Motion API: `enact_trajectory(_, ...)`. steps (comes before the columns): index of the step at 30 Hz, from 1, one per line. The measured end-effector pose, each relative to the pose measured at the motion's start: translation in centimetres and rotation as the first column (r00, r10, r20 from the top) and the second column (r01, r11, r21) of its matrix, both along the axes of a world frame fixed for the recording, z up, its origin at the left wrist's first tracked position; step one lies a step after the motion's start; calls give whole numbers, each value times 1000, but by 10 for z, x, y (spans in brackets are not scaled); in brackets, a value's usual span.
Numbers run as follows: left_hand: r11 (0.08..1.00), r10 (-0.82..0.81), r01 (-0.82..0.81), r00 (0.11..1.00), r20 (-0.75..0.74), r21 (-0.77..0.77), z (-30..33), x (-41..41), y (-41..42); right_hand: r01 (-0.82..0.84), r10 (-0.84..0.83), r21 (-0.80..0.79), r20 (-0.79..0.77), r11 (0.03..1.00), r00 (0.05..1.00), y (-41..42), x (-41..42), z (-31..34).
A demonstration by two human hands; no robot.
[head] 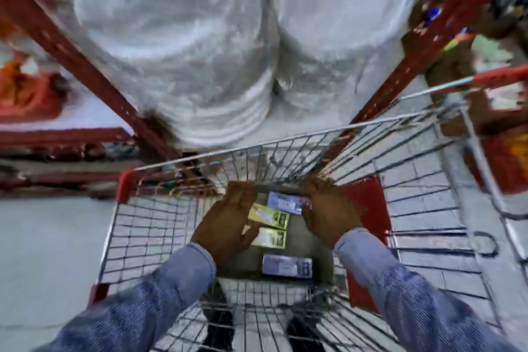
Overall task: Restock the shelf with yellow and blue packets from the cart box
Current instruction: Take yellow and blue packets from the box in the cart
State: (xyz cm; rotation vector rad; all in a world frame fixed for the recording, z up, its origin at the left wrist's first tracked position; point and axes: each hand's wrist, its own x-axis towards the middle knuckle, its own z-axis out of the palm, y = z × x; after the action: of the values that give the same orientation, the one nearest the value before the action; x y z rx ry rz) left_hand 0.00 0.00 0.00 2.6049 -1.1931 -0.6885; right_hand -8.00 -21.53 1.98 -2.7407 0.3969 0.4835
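Observation:
A wire cart (160,226) stands below me with a cardboard box (303,240) inside it. In the box lie two yellow packets (270,217) (271,237) and two blue packets (285,202) (287,266). My left hand (225,223) reaches into the box, its fingers spread against the left ends of the yellow packets. My right hand (328,208) is down at the box's right side, its fingers touching the right end of the far blue packet. The picture is blurred, so neither grip is plain to see.
Beyond the cart a red metal shelf frame (85,66) holds two wrapped stacks of white disposable plates (183,46) (340,23). A red panel (368,226) stands in the cart right of the box. Grey floor (43,251) lies at left; more goods fill the right shelving (468,46).

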Motion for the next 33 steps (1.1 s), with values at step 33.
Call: enact_trajectory(33, 978, -157, 164, 986, 61, -126, 19, 51, 14, -17, 13, 56, 56, 998, 998, -4, 17, -23)
